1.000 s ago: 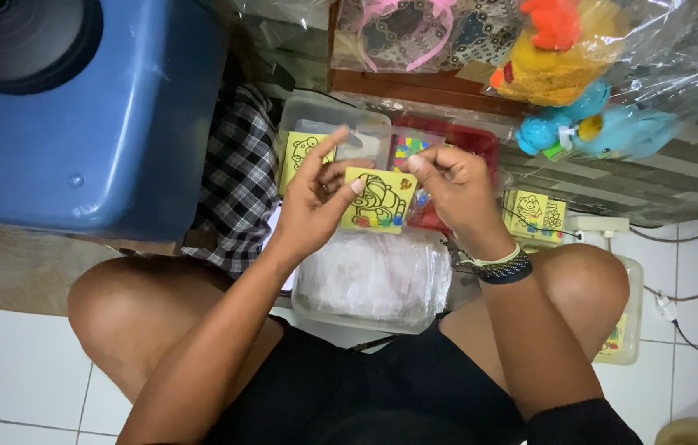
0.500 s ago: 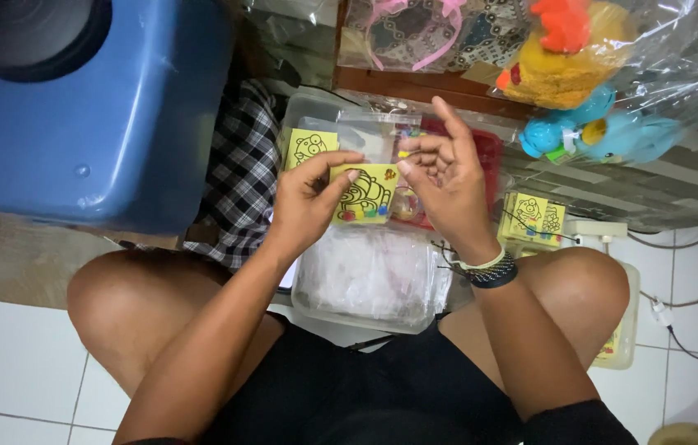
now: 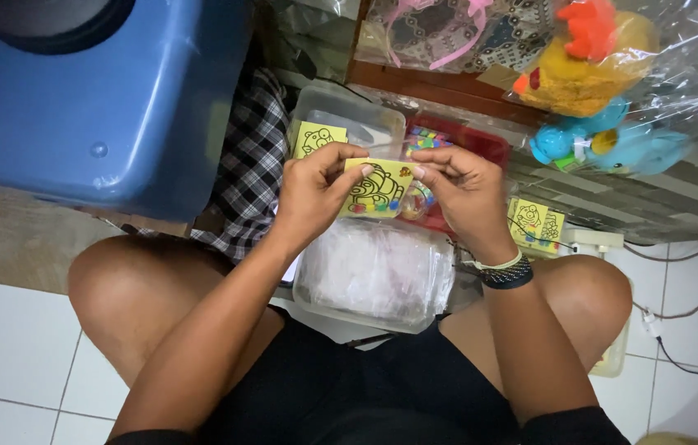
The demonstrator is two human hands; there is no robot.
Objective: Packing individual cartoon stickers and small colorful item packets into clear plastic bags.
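Currently both hands pinch one yellow picture card: left hand on its left edge, right hand on its right. Clear plastic box sits just below, between the knees.

Blue bin blocks left; containers below.

A big blue plastic bin sits beside checked black-and-white cloth, with bagged yellow and blue plush toys nearby.
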